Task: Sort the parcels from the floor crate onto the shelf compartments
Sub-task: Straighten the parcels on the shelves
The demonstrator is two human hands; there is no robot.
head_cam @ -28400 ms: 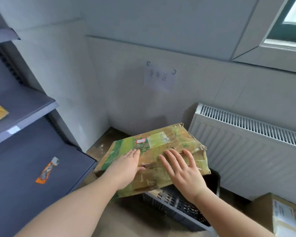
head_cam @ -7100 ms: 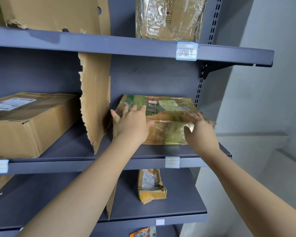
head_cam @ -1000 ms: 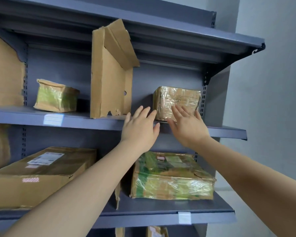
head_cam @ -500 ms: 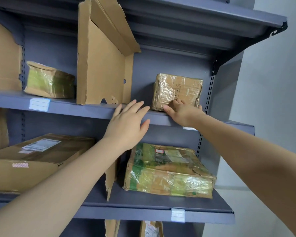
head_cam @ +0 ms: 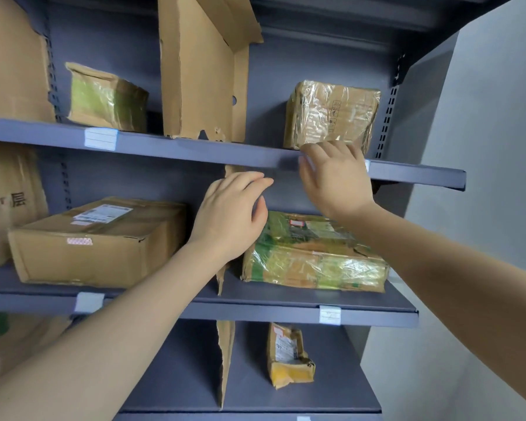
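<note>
Now right hand (head_cam: 336,180) near wrapped parcel (head_cam: 331,117)

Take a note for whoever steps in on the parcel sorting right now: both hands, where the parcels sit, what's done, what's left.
Left hand: loosely curled, holding nothing, in front of the middle shelf.
Right hand: fingertips at the upper shelf front edge, just below the film-wrapped brown box; gripping nothing.
Shelved: that box upper right; green flat parcel middle right; large cardboard box middle left; small green parcel upper left; yellow parcel lower right.
Left: floor crate out of view, so check it for remaining parcels.
</note>
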